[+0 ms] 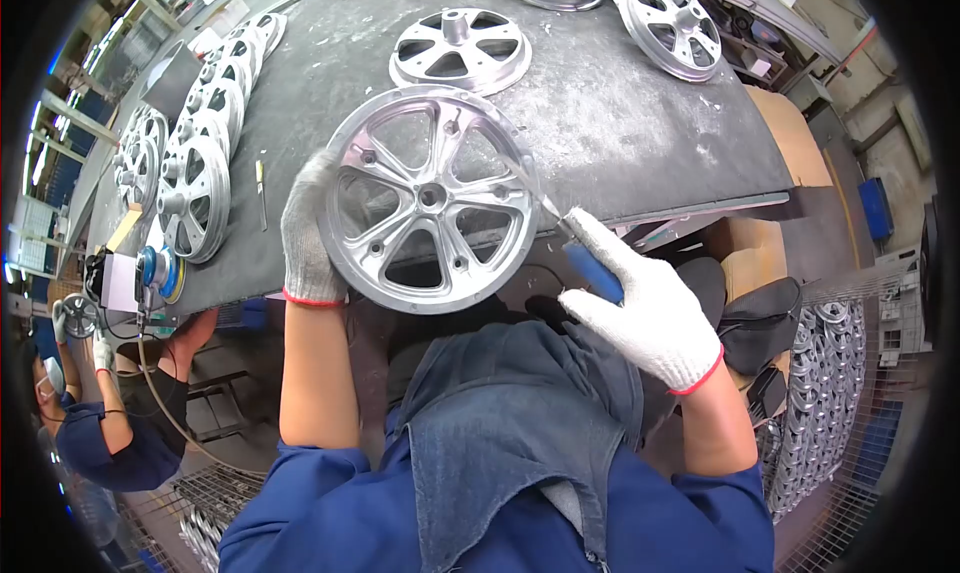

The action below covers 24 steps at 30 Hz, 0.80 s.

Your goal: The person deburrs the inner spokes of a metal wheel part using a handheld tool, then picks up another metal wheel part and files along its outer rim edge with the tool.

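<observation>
A silver spoked metal wheel [470, 201] is tilted up in front of me at the table's near edge. My left hand [312, 223], in a white knit glove with a red cuff, grips its left rim. In a matching glove, my right hand [650, 313] is closed around the blue handle of a hand tool [592, 270] with a thin metal blade. The blade reaches the wheel's right rim; whether it touches cannot be made out. Behind the held wheel, another spoked wheel [458, 51] lies flat on the dark table [330, 63].
Stacked wheels [195, 198] line the table's left side, near a small knife-like tool [261, 195] and a blue round sander [160, 271]. More wheels [670, 28] lie at the far right. A co-worker [110, 423] sits lower left. A wire basket of metal parts [820, 403] stands right.
</observation>
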### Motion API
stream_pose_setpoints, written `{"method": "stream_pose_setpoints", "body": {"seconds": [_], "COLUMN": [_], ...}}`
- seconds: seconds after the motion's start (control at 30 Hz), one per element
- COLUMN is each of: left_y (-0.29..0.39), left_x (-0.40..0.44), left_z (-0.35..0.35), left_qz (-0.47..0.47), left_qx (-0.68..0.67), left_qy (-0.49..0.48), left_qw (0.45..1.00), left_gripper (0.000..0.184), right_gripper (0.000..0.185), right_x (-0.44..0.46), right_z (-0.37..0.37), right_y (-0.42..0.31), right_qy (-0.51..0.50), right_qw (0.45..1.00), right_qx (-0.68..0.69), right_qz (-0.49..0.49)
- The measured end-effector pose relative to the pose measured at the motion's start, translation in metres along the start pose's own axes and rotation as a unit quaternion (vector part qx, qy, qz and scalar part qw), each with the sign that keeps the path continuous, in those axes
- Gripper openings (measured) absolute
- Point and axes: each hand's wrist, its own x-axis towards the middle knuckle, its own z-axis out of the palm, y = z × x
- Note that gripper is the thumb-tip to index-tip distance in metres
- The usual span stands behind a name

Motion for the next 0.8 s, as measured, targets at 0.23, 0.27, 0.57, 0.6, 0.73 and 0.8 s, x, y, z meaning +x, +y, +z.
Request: {"method": "stream_pose_setpoints", "body": {"seconds": [0.23, 0.27, 0.57, 0.6, 0.73, 0.8], "left_y": [0.003, 0.003, -0.003, -0.004, -0.009, -0.008], "left_x": [0.022, 0.02, 0.017, 0.018, 0.017, 0.015], "left_z": [-0.068, -0.066, -0.062, -0.061, -0.06, -0.056], "left_qz": [0.028, 0.028, 0.03, 0.022, 0.055, 0.058], "left_qx": [0.15, 0.149, 0.127, 0.108, 0.108, 0.126], "left_qy": [-0.082, -0.08, -0.039, -0.037, -0.048, -0.063], "left_qw": [0.985, 0.985, 0.991, 0.993, 0.992, 0.988], "left_gripper": [0.023, 0.023, 0.02, 0.02, 0.018, 0.017], "right_gripper": [0.068, 0.066, 0.07, 0.07, 0.072, 0.072], "right_x": [-0.007, -0.009, -0.008, -0.009, -0.009, -0.01], "right_z": [0.021, 0.023, 0.033, 0.035, 0.039, 0.037], "right_y": [-0.005, -0.005, -0.005, -0.01, -0.004, -0.006], "right_qy": [-0.001, -0.011, -0.004, -0.012, 0.001, 0.001], "right_qw": [1.0, 0.999, 1.0, 1.0, 0.999, 0.999], "right_qx": [0.024, 0.027, -0.024, -0.014, 0.01, -0.043], "right_qz": [0.02, 0.015, 0.006, 0.012, -0.035, 0.004]}}
